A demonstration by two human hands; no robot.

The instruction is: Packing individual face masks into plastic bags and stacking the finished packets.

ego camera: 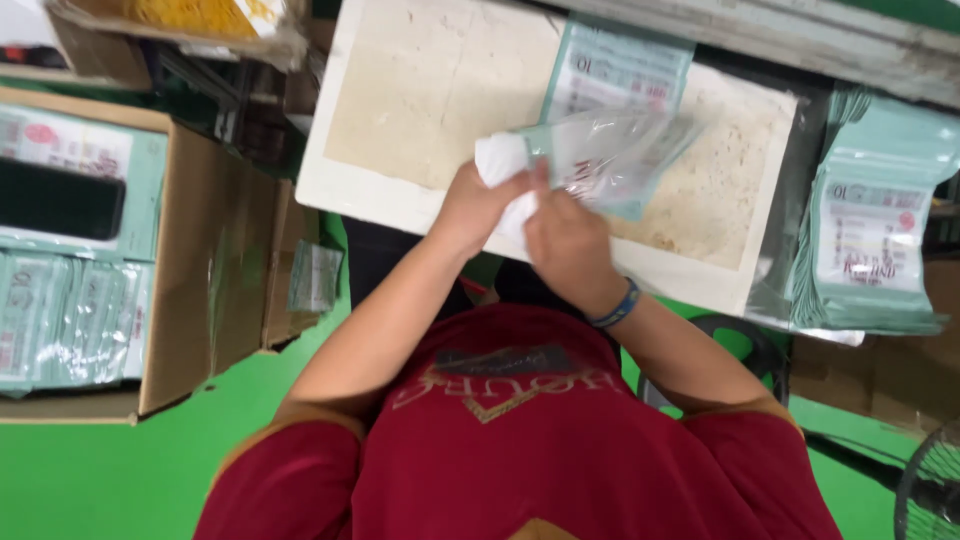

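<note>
A white folded cloth [500,165] sits half inside a clear pouch [610,155] above the pale worktop [420,90]. The left hand [475,205] has its grip grasping the cloth, while the right hand [565,245] has its grip pinching the pouch's edge. A stack of green pouches [875,235] lies well right of the worktop, and a cardboard box [200,260] stands to its left.

Red shirt [520,450], tan-trimmed sleeves, blue wristband [616,306]

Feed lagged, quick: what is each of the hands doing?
Left hand: closed on white folded item.
Right hand: closed on clear plastic pouch.
</note>
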